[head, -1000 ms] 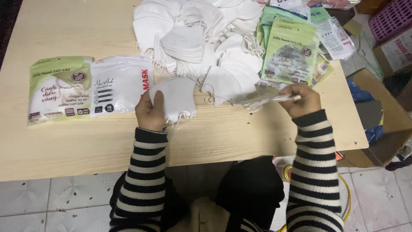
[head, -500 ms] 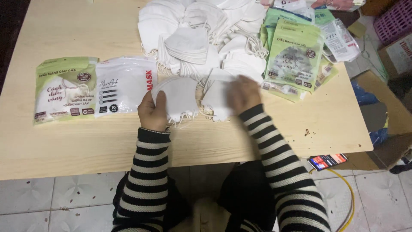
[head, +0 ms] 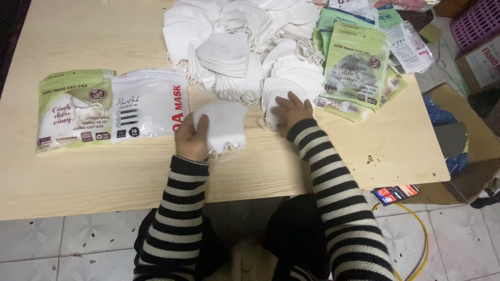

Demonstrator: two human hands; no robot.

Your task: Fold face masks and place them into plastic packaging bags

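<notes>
White face masks lie spread on a pale wooden worktop point(head: 104, 177).
The left hand point(head: 191, 139) grasps a small stack of folded masks point(head: 225, 126) near the worktop middle. The right hand point(head: 289, 109) lies flat with released fingers on one mask point(head: 275, 93) at the edge of the big pile point(head: 234, 47). Green packets point(head: 357, 70) lie right of the pile, and two more packets point(head: 112, 108) lie on the left.

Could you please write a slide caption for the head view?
Left hand holds stacked white masks; right hand rests on the mask pile atop a wooden table.
</notes>
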